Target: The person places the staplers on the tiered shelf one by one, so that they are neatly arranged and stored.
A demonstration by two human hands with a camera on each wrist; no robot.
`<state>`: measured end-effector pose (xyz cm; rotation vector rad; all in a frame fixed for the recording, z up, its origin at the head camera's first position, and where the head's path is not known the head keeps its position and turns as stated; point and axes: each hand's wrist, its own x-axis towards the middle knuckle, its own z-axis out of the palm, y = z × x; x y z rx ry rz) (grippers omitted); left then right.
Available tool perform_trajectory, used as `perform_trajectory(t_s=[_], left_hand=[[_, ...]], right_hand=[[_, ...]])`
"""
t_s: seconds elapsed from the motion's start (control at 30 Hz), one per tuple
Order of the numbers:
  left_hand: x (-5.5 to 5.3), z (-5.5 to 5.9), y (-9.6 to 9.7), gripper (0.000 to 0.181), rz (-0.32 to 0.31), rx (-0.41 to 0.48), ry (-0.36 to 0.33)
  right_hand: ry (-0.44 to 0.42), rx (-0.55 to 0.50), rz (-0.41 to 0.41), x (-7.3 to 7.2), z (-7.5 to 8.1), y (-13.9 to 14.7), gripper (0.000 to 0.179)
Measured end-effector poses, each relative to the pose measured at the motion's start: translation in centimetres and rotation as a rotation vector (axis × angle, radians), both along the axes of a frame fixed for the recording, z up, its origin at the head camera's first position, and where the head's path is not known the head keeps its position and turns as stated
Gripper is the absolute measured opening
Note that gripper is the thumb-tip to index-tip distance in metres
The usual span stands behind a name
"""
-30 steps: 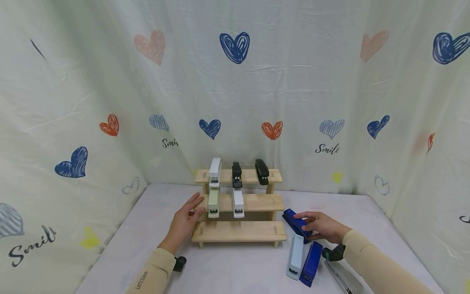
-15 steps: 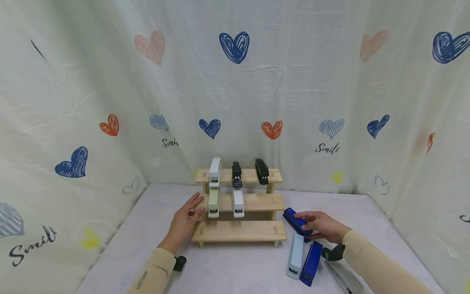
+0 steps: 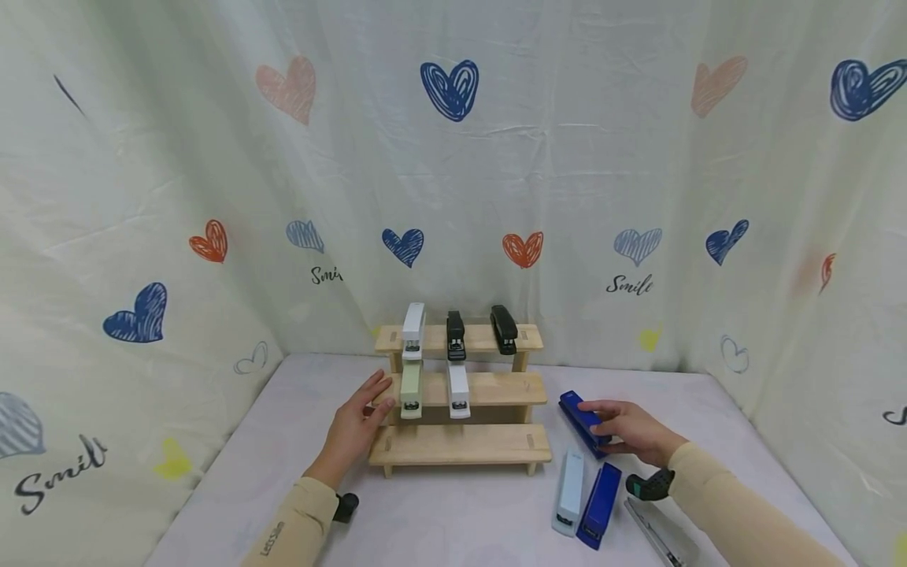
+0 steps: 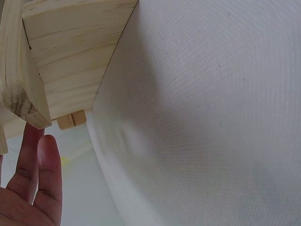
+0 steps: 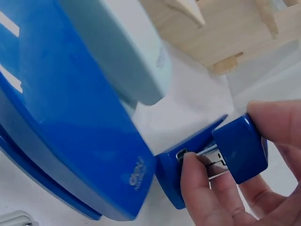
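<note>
In the head view, my right hand holds a dark blue stapler to the right of a three-tier wooden rack. The right wrist view shows my thumb and fingers pinching this stapler around one end, near its metal part. Below it lie a light blue stapler and a second blue stapler, side by side. My left hand rests against the left end of the rack's middle shelf; its fingers look fairly straight in the left wrist view.
A white stapler and two black staplers stand on the top shelf. The middle shelf holds a green stapler and another white stapler. A slim metallic item lies partly beneath my right forearm. A heart-print curtain surrounds the table.
My right hand has shifted a little right with the dark blue stapler, away from the rack and the light blue stapler. The left hand stays at the shelf end.
</note>
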<state>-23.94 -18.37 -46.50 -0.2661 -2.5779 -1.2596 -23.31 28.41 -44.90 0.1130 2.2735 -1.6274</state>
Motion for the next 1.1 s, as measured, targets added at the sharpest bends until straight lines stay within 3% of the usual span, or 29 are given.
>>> perform_trajectory(t_s=[0.33, 0.63, 1.1], left_hand=[[-0.1, -0.3, -0.1, 0.049, -0.001, 0.003, -0.002], [-0.1, -0.3, -0.1, 0.047, 0.011, 0.006, 0.002], [-0.3, -0.5, -0.1, 0.050, -0.007, 0.024, 0.008]], right_hand=[[0.008, -0.050, -0.063, 1.0, 2.0, 0.8, 0.050], [0.041, -0.117, -0.066, 2.0, 4.0, 0.7, 0.054], [0.091, -0.217, -0.001, 3.3, 6.9, -3.5, 0.053]])
